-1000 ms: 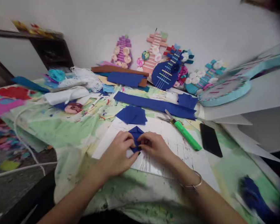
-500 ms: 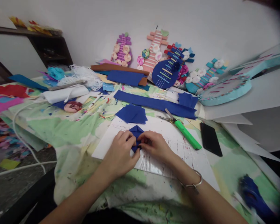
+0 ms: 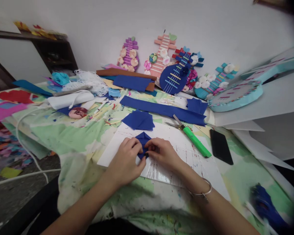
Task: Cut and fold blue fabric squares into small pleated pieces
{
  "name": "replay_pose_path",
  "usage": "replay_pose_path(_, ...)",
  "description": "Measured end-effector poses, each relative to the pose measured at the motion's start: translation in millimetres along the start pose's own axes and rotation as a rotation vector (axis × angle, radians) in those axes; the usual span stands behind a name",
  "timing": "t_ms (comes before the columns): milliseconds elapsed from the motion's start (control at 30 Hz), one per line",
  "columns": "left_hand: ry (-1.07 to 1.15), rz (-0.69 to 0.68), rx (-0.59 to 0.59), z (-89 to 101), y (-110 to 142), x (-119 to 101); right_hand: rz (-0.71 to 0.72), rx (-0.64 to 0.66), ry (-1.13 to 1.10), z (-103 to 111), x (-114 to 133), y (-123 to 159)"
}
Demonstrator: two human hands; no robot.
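No legible text, labels, brands, numbers, signs

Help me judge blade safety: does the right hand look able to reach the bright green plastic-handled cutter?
Probably yes: nothing visible stands between the right hand and the cutter across the white board, though it's busy with the small folded dark-blue piece.

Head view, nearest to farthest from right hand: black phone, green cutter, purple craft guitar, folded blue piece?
From the right hand:
1. Folded blue piece, touching, on its left
2. Green cutter, to its right
3. Black phone, right of the cutter
4. Purple craft guitar, at the back left
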State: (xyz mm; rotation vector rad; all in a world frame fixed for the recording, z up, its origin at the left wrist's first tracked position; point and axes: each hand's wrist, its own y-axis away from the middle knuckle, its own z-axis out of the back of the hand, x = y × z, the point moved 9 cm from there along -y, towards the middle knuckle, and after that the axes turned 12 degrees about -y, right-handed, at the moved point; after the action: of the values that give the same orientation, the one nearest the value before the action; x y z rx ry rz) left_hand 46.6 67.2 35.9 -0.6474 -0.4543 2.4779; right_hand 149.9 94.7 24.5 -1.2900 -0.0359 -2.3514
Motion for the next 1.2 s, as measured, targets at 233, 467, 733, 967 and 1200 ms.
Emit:
replay_pose_path(233, -0.026, -0.004, 0.004, -0.1, 1.1, -0.8, 0.081, 0.073, -0.032, -1.4, 8.4, 1.6)
replay_pose_path(467, -0.038, -0.021, 0.006, 0.1, 1.1, -1.8, 0.041, 0.012, -0.008, 9.9, 1.5, 0.4)
replay_pose_path(733, -0.048, -0.027, -0.017, 1.6, 1.0, -3.5, -0.05, -0.057, -0.108, 20.0, -18.3, 0.8)
replay_pose_path(967, -0.086, -0.028, -0.038, 3.5, 2.5, -2.2, -0.025, -0.034, 0.069, 11.9, -5.7, 1.2)
replay_pose_path(1200, -0.048, -0.061, -0.072, 6.4, 5.0, -3.2, -0.052, -0.053, 0.095, 10.1, -7.3, 0.0)
